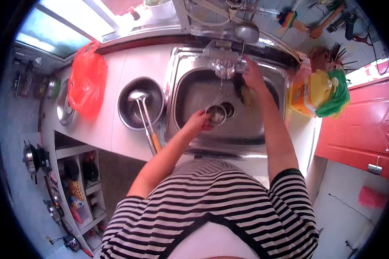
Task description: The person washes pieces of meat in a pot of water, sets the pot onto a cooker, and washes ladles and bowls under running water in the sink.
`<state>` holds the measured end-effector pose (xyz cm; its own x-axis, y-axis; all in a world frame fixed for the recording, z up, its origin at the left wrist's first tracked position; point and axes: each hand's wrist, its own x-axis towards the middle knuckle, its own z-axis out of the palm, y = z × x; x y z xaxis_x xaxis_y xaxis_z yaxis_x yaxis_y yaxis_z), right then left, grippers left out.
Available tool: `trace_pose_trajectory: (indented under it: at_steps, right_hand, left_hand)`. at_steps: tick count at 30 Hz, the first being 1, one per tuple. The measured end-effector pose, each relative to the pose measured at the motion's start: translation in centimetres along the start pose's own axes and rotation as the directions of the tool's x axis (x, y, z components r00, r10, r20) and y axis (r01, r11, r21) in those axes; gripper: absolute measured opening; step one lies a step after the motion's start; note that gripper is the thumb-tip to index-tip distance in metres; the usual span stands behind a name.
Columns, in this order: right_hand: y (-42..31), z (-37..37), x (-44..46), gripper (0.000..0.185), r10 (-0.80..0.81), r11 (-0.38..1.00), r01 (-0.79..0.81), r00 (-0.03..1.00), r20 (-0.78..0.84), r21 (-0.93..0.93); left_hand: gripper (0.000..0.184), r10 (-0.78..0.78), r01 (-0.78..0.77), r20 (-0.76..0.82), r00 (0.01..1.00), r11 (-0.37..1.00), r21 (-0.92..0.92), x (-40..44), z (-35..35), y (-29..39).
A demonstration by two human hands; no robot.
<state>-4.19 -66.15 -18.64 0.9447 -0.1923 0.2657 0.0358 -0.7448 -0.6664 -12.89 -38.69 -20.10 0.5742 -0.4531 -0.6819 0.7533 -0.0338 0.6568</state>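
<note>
My left hand (198,121) is closed round the rim of a small round bowl (217,114), held in the sink (188,93) above the drain (229,109). A thin stream of water (221,88) falls from the faucet (224,64) into the bowl. My right hand (253,77) is up at the right side of the faucet, its fingers against it and partly hidden. Under that hand, a dark and yellowish item (245,93) lies in the sink; its kind is unclear.
Left of the sink stands a steel pot (124,108) with a ladle (138,96) in it. Further left are a red plastic bag (88,80) and a metal lid (64,110). A yellow jug (309,95) stands at the right; utensils hang behind.
</note>
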Motion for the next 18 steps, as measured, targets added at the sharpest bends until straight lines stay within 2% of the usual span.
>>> trace_pose_trajectory:
  at_steps: [1, 3, 5, 7, 9, 11, 12, 13, 14, 15, 16, 18]
  right_hand:
    - [-1.0, -1.5, -2.5, 0.046, 0.015, 0.999, -0.022, 0.989, 0.144, 0.049]
    - [-3.0, -3.3, -8.1, 0.036, 0.128, 0.971, -0.191, 0.924, 0.360, 0.145]
    - [-6.5, -4.9, -13.0, 0.032, 0.002, 0.980, -0.084, 0.910, 0.414, 0.179]
    - [-8.4, -5.3, -16.2, 0.032, 0.046, 0.983, -0.125, 0.877, 0.479, 0.135]
    - [-7.6, -3.8, -18.4, 0.033, -0.014, 0.992, -0.035, 0.924, 0.382, 0.120]
    - [-7.3, -3.0, -19.6, 0.031, 0.004, 0.998, 0.015, 0.957, 0.291, -0.065]
    - [-7.4, -3.0, -19.9, 0.031, 0.047, 0.996, -0.025, 0.967, 0.252, -0.090]
    - [-7.4, -3.1, -20.4, 0.028, 0.055, 0.986, -0.005, 0.954, 0.293, -0.167]
    - [-7.1, -3.3, -20.8, 0.024, 0.069, 0.971, 0.015, 0.938, 0.340, -0.239]
    - [-6.6, -3.3, -21.2, 0.024, 0.112, 0.966, -0.029, 0.943, 0.313, -0.259]
    - [-5.8, -3.0, -21.7, 0.020, 0.146, 0.953, -0.063, 0.952, 0.268, -0.298]
    - [-3.8, -3.2, -23.7, 0.016, 0.194, 0.933, -0.111, 0.957, 0.218, -0.343]
  left_hand:
    - [0.033, -0.004, 0.004, -0.001, 1.000, 1.000, -0.005, -0.3, 0.2, 0.1]
    - [0.029, -0.031, 0.031, -0.007, 0.999, 0.999, -0.042, -1.0, 1.3, 1.5]
    - [0.028, -0.021, 0.021, 0.003, 1.000, 1.000, -0.022, -0.9, 1.8, 1.8]
    - [0.027, -0.029, 0.028, 0.031, 0.999, 0.999, 0.018, -0.8, 2.4, 1.4]
    - [0.026, -0.019, 0.016, 0.093, 0.995, 0.999, 0.040, -0.4, 3.1, 1.1]
    - [0.026, -0.048, 0.035, 0.158, 0.986, 0.996, 0.084, 0.3, 3.6, 0.4]
    - [0.027, -0.065, 0.049, 0.179, 0.982, 0.994, 0.093, 0.6, 3.7, -0.1]
    - [0.027, -0.089, 0.061, 0.221, 0.971, 0.990, 0.130, 0.8, 3.9, -0.6]
    - [0.028, -0.108, 0.096, 0.209, 0.972, 0.993, 0.064, 1.1, 4.2, -1.1]
    - [0.030, -0.131, 0.135, 0.192, 0.973, 0.991, -0.007, 1.4, 4.5, -1.5]
    - [0.030, -0.160, 0.160, 0.217, 0.963, 0.987, 0.017, 1.1, 5.1, -1.7]
    - [0.034, -0.100, 0.101, 0.023, 0.995, 0.995, -0.003, 0.2, 5.8, -2.3]
